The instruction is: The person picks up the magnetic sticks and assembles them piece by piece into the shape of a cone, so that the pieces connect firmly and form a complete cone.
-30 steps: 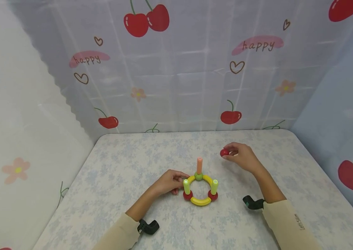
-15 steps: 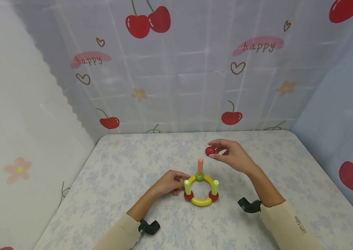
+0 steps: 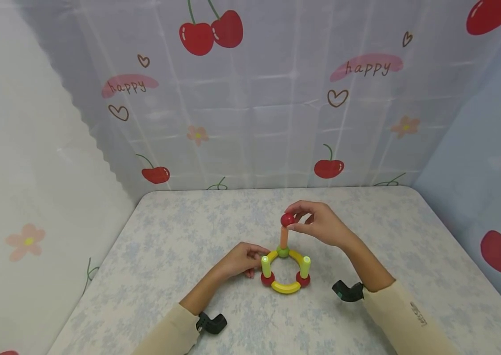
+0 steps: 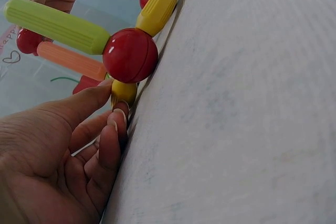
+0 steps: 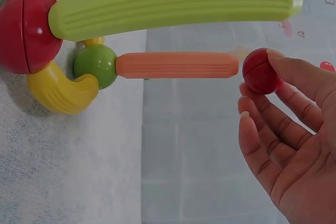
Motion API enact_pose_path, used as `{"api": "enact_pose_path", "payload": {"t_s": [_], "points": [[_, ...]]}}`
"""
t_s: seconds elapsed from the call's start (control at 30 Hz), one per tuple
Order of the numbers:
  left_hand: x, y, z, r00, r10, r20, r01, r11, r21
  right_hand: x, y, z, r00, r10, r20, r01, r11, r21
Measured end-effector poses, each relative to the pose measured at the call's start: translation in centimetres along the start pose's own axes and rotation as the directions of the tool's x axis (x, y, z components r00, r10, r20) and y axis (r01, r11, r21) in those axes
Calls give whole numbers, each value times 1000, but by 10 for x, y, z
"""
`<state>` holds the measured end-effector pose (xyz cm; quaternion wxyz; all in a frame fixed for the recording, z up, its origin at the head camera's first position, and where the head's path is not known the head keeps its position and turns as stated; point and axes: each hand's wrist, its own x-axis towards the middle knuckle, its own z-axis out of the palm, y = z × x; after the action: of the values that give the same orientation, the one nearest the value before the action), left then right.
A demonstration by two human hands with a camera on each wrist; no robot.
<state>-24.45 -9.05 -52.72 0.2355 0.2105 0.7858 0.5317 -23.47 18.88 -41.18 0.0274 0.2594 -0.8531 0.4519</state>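
A toy ring [image 3: 285, 287] of yellow curved pieces joined by red and green balls lies on the table. Two light green sticks [image 3: 266, 266] stand on its red balls, and an orange stick [image 3: 284, 237] stands on the green ball [image 3: 283, 252]. My right hand [image 3: 317, 224] pinches a small red ball [image 3: 287, 219] at the top of the orange stick [image 5: 177, 65]; the right wrist view shows the red ball [image 5: 259, 71] just at the stick's tip. My left hand [image 3: 243, 258] rests beside the ring's left side, fingertips [image 4: 119, 109] touching a yellow piece [image 4: 124, 91].
The table [image 3: 166, 246] has a pale floral cloth and is walled by cherry-print curtains [image 3: 250, 98] at the back and both sides. Black wrist mounts [image 3: 210, 323] sit on both forearms.
My right hand has carried the red ball leftward from the table's right middle to the top of the orange stick. The left hand has stayed by the ring.
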Motion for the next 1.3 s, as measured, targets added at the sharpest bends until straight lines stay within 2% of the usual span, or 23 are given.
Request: {"api": "enact_pose_path", "payload": {"t_s": [0.2, 0.33, 0.43, 0.53, 0.63, 0.7, 0.8, 0.9, 1.03, 1.3], "points": [[0, 2, 0, 1000, 0, 17, 0, 1000, 0, 1, 3, 2, 1000, -6, 15, 6, 1000, -17], [-3, 8, -9, 999, 25, 32, -26, 999, 34, 1, 3, 2, 1000, -7, 24, 8, 1000, -24], [-9, 14, -21, 995, 87, 50, -92, 990, 107, 2, 3, 1, 999, -15, 35, 16, 1000, -22], [-19, 22, -32, 980, 160, 117, -178, 969, 171, 4, 3, 1, 999, -14, 47, 14, 1000, -3], [-27, 28, -34, 959, 214, 188, -245, 956, 159, 4, 3, 1, 998, 1, 60, -1, 1000, 16], [-30, 30, -29, 950, 239, 201, -269, 953, 136, 3, 3, 0, 998, 11, 67, -12, 1000, 20], [-29, 31, -19, 944, 280, 176, -302, 946, 114, 2, 4, 0, 997, 17, 75, -18, 1000, 18], [-26, 31, -11, 942, 314, 120, -328, 938, 113, 0, 3, 0, 997, 12, 82, -14, 1000, 22], [-21, 31, -5, 944, 324, 59, -329, 936, 129, -3, 1, 0, 995, 1, 95, -4, 999, 35], [-17, 33, 1, 948, 315, 42, -317, 936, 149, -10, -9, 4, 992, -11, 124, 10, 1000, 13]]}}
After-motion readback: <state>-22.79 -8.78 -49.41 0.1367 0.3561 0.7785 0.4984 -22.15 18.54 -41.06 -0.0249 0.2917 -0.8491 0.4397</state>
